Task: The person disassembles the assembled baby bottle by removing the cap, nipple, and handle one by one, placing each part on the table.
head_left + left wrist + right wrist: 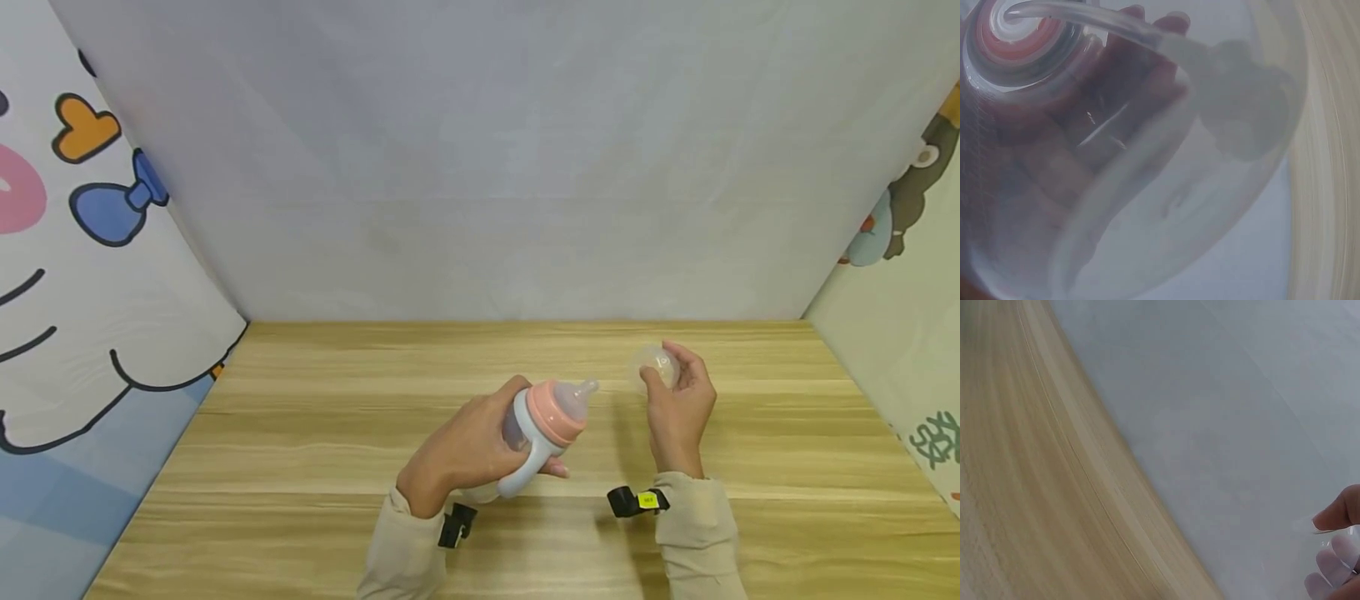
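Observation:
A baby bottle [553,415] with a pink collar, clear teat and pale blue side handles is gripped round its body by my left hand [472,442]. It tilts so that the teat points up and to the right. In the left wrist view the bottle's clear body [1147,206] fills most of the picture, with a bent straw inside and fingers showing through. To the right, my right hand [681,408] pinches a clear domed bottle cap [657,367] between thumb and fingers, apart from the bottle. At the right wrist view's edge, fingers show through the cap.
Both hands are over a wood-grain table [315,400]. A pale grey backdrop [495,167] rises behind its far edge. Printed cartoon panels stand on the left [67,333] and on the right [900,333].

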`<action>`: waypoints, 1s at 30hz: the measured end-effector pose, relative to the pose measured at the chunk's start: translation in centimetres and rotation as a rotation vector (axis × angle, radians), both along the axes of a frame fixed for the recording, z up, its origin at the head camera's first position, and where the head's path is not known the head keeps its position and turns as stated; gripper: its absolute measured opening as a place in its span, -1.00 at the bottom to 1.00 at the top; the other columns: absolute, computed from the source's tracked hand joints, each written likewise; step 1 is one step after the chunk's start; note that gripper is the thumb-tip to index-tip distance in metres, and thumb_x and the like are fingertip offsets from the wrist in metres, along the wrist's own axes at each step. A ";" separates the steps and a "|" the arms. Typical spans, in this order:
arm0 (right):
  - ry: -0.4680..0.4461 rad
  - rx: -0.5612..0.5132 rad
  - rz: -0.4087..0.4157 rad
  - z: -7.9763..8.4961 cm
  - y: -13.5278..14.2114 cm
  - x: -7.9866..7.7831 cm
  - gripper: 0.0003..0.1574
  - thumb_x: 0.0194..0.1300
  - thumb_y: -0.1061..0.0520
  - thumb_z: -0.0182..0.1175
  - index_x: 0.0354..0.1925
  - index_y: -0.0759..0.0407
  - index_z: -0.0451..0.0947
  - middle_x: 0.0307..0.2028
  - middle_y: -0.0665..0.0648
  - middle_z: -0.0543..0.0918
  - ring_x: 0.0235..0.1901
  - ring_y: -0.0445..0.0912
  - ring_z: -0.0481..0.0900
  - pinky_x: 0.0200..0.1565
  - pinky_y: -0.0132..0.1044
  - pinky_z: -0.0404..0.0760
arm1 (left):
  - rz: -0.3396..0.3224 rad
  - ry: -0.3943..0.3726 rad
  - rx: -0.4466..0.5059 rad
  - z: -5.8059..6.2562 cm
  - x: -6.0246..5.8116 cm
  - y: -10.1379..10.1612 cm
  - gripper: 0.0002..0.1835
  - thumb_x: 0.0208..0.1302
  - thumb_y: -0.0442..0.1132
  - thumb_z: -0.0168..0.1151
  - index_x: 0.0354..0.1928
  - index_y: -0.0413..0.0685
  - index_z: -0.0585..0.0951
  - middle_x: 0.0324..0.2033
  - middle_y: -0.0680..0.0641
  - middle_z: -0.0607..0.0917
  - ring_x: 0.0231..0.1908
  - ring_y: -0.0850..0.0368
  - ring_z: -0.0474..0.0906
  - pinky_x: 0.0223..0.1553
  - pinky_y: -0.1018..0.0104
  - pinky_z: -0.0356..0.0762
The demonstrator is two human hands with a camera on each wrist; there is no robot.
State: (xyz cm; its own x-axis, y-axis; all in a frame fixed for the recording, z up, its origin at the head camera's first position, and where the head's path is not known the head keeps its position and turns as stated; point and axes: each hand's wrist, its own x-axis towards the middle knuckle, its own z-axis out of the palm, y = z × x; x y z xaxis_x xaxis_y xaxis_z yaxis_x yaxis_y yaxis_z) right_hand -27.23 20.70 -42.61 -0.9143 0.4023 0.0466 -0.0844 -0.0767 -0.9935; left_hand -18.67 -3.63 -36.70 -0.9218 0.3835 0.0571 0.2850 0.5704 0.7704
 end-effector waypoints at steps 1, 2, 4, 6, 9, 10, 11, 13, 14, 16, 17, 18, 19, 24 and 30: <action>-0.003 -0.002 0.000 0.0 0.0 0.0 -0.44 0.22 0.48 0.15 0.18 0.23 0.47 0.35 0.25 0.45 0.43 -0.03 0.36 0.42 -0.06 0.38 | 0.001 0.000 -0.002 0.0 0.0 0.0 -0.48 0.05 -0.24 0.23 0.14 0.08 0.44 -0.22 0.09 0.70 -0.30 0.23 0.59 -0.17 0.34 0.54; -0.002 -0.006 0.005 0.0 0.0 0.0 -0.45 0.22 0.48 0.15 0.18 0.23 0.47 0.36 0.26 0.44 0.43 -0.02 0.35 0.42 -0.05 0.38 | 0.002 -0.001 -0.003 0.0 0.0 0.0 -0.48 0.05 -0.24 0.24 0.14 0.08 0.44 -0.22 0.09 0.70 -0.30 0.23 0.59 -0.17 0.34 0.54; -0.001 -0.014 0.011 0.0 0.0 -0.1 -0.44 0.23 0.48 0.14 0.19 0.25 0.46 0.37 0.29 0.42 0.43 -0.01 0.35 0.42 -0.05 0.38 | 0.003 -0.001 -0.004 0.1 0.0 0.0 -0.48 0.05 -0.24 0.24 0.14 0.08 0.44 -0.21 0.09 0.70 -0.30 0.23 0.59 -0.17 0.34 0.54; -0.003 -0.017 0.013 0.1 0.0 -0.1 -0.44 0.23 0.48 0.14 0.20 0.25 0.45 0.38 0.30 0.41 0.43 0.00 0.35 0.42 -0.04 0.38 | 0.002 -0.003 -0.002 0.1 0.0 -0.1 -0.47 0.05 -0.24 0.24 0.14 0.09 0.44 -0.22 0.09 0.70 -0.31 0.23 0.59 -0.17 0.33 0.54; -0.013 -0.015 0.015 0.0 0.0 -0.1 -0.42 0.24 0.48 0.14 0.22 0.27 0.44 0.40 0.29 0.41 0.43 0.00 0.36 0.41 -0.05 0.38 | 0.001 0.002 -0.003 0.1 0.0 -0.1 -0.48 0.05 -0.24 0.24 0.14 0.09 0.44 -0.22 0.10 0.70 -0.31 0.23 0.59 -0.18 0.34 0.54; -0.018 -0.013 0.014 0.0 0.0 -0.1 -0.42 0.24 0.48 0.15 0.23 0.27 0.45 0.40 0.28 0.41 0.43 -0.01 0.35 0.42 -0.06 0.38 | 0.001 0.003 -0.003 0.1 0.0 -0.1 -0.48 0.05 -0.25 0.24 0.13 0.09 0.45 -0.22 0.10 0.70 -0.31 0.23 0.59 -0.18 0.34 0.54; -0.025 -0.011 0.014 -0.1 0.0 -0.1 -0.41 0.24 0.48 0.16 0.24 0.26 0.45 0.40 0.27 0.41 0.43 -0.02 0.35 0.41 -0.07 0.39 | 0.002 0.003 -0.002 0.1 -0.1 -0.1 -0.48 0.05 -0.25 0.24 0.13 0.09 0.45 -0.23 0.10 0.70 -0.31 0.23 0.59 -0.18 0.34 0.55; -0.035 -0.009 0.016 -0.1 0.1 -0.2 -0.39 0.24 0.49 0.16 0.26 0.29 0.44 0.41 0.25 0.41 0.43 -0.02 0.35 0.41 -0.08 0.39 | 0.002 0.006 -0.004 0.1 0.0 -0.1 -0.48 0.05 -0.25 0.23 0.13 0.09 0.45 -0.23 0.10 0.70 -0.32 0.23 0.59 -0.18 0.34 0.54; -0.040 -0.009 0.017 -0.2 0.1 -0.1 -0.38 0.25 0.49 0.16 0.27 0.30 0.43 0.41 0.25 0.41 0.44 -0.02 0.34 0.42 -0.08 0.39 | 0.002 0.007 -0.006 0.0 0.0 -0.1 -0.48 0.05 -0.25 0.23 0.13 0.09 0.45 -0.23 0.10 0.70 -0.32 0.23 0.59 -0.19 0.34 0.54; -0.050 -0.007 0.018 -0.2 0.1 -0.1 -0.37 0.25 0.49 0.16 0.29 0.31 0.42 0.41 0.24 0.41 0.44 -0.02 0.34 0.42 -0.09 0.39 | 0.002 0.006 -0.009 0.0 0.0 -0.1 -0.48 0.05 -0.25 0.23 0.13 0.08 0.44 -0.23 0.10 0.70 -0.32 0.23 0.58 -0.19 0.35 0.54; -0.053 -0.008 0.018 -0.3 0.2 -0.1 -0.37 0.25 0.49 0.16 0.29 0.31 0.42 0.41 0.24 0.41 0.45 -0.02 0.34 0.42 -0.10 0.39 | 0.001 0.006 -0.011 0.0 0.0 -0.1 -0.48 0.05 -0.25 0.22 0.13 0.08 0.44 -0.23 0.10 0.70 -0.33 0.23 0.58 -0.19 0.35 0.54; -0.054 -0.008 0.017 -0.3 0.2 -0.1 -0.37 0.25 0.49 0.16 0.29 0.31 0.42 0.41 0.24 0.41 0.45 -0.01 0.34 0.42 -0.10 0.39 | 0.001 0.007 -0.012 0.0 0.0 -0.1 -0.48 0.05 -0.25 0.22 0.13 0.08 0.44 -0.23 0.10 0.70 -0.33 0.23 0.58 -0.19 0.35 0.54; -0.053 -0.010 0.017 -0.3 0.2 -0.1 -0.37 0.25 0.49 0.16 0.29 0.32 0.42 0.41 0.24 0.40 0.46 -0.01 0.33 0.42 -0.09 0.38 | 0.002 0.004 -0.011 0.0 0.0 -0.1 -0.48 0.04 -0.25 0.22 0.13 0.08 0.45 -0.23 0.10 0.70 -0.33 0.23 0.58 -0.19 0.35 0.54; -0.053 -0.009 0.012 -0.4 0.3 -0.1 -0.37 0.24 0.50 0.16 0.28 0.31 0.44 0.41 0.25 0.40 0.46 0.02 0.31 0.43 -0.07 0.37 | 0.004 -0.008 -0.005 0.0 0.0 0.0 -0.48 0.05 -0.25 0.24 0.12 0.09 0.45 -0.23 0.10 0.70 -0.33 0.23 0.58 -0.19 0.34 0.54; -0.055 0.000 0.010 -0.5 0.4 -0.1 -0.36 0.24 0.50 0.16 0.29 0.32 0.44 0.43 0.25 0.38 0.49 0.02 0.28 0.44 -0.04 0.34 | 0.008 -0.016 -0.003 0.0 0.0 0.0 -0.49 0.06 -0.30 0.23 0.13 0.08 0.45 -0.22 0.10 0.70 -0.32 0.22 0.58 -0.19 0.33 0.54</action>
